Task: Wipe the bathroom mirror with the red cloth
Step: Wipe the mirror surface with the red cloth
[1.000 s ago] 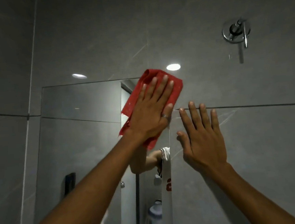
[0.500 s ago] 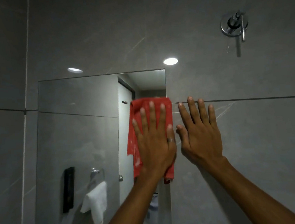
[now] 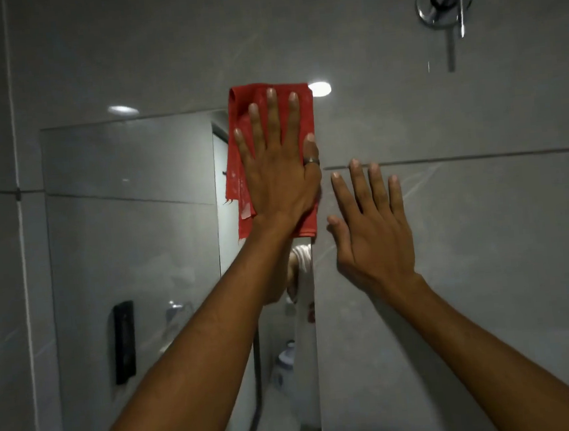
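Left hand (image 3: 278,178) flat, fingers spread, presses folded red cloth (image 3: 240,143) on glossy mirror (image 3: 133,228); right hand (image 3: 372,231) open on tile.

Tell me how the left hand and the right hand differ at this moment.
The left hand presses the red cloth flat at the mirror's top right corner; the right hand has nothing under it and lies on the bare grey wall tile beside the mirror. The left hand is higher than the right hand. The left hand wears a ring; no ring shows on the right. Both are open, fingers spread, pointing up.
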A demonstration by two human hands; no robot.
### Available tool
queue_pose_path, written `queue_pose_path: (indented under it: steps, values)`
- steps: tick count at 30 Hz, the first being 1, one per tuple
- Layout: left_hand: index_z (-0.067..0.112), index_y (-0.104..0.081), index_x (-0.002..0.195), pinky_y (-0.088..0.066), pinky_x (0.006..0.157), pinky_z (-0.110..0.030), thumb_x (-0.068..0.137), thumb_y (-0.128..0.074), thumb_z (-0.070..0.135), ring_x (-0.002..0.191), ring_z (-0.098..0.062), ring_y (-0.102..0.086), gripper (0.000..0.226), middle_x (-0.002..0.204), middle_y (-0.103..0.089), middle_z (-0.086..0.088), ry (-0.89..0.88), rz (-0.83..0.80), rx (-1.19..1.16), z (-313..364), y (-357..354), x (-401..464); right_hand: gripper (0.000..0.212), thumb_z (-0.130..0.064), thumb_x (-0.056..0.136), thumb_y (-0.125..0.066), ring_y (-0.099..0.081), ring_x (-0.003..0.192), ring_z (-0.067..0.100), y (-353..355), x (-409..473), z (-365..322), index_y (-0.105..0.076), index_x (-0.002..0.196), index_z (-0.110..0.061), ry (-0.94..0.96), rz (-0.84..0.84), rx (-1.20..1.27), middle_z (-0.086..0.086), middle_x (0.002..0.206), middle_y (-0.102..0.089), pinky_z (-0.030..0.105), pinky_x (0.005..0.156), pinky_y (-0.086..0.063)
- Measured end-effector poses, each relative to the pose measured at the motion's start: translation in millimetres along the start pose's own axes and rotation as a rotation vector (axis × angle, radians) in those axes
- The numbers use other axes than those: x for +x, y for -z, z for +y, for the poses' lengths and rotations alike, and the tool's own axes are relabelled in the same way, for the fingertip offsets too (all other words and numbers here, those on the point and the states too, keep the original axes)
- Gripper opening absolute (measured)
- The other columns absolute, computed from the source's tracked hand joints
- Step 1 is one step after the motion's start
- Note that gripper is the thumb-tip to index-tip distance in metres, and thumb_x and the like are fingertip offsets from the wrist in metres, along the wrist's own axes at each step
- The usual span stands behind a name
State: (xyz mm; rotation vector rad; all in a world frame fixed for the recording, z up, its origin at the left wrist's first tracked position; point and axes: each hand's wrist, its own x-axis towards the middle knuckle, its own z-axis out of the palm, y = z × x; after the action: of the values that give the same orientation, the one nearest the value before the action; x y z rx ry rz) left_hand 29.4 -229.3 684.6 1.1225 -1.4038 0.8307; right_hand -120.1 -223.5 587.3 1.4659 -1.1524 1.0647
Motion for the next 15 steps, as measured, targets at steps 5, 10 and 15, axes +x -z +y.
queue_pose_path:
  steps: [5,10,15]
  values:
    - [0.015,-0.014,0.164,-0.006,0.128,-0.061,0.109,-0.024,0.046,0.161,-0.035,-0.006,0.064,0.173,-0.009,-0.014,-0.023,0.001,-0.049,-11.9,-15.3,-106.9,0.066,-0.049,0.107,-0.021,-0.005,0.161,0.031,-5.3,-35.4,-10.3,-0.013,0.165,-0.019,0.009,0.007,0.021,0.012,0.174,-0.008,0.051,0.131,-0.001]
    - [0.018,-0.002,0.164,0.001,0.129,-0.058,0.109,-0.024,0.046,0.161,-0.033,0.003,0.066,0.173,0.004,-0.008,-0.008,-0.058,-0.072,-20.7,-31.7,-231.0,0.067,-0.049,0.107,-0.024,-0.008,0.161,0.032,-11.5,-91.6,-19.5,-0.014,0.165,-0.018,0.003,-0.056,0.021,0.013,0.173,-0.012,0.050,0.130,0.002]
    - [0.024,0.001,0.165,0.001,0.129,-0.058,0.108,-0.023,0.047,0.161,-0.031,0.005,0.066,0.174,0.008,-0.005,-0.022,-0.120,-0.107,-33.6,-43.5,-354.5,0.070,-0.053,0.106,-0.020,0.006,0.159,0.026,-14.5,-151.6,-30.5,-0.003,0.165,-0.020,-0.020,-0.168,0.027,0.010,0.173,-0.007,0.049,0.129,0.006]
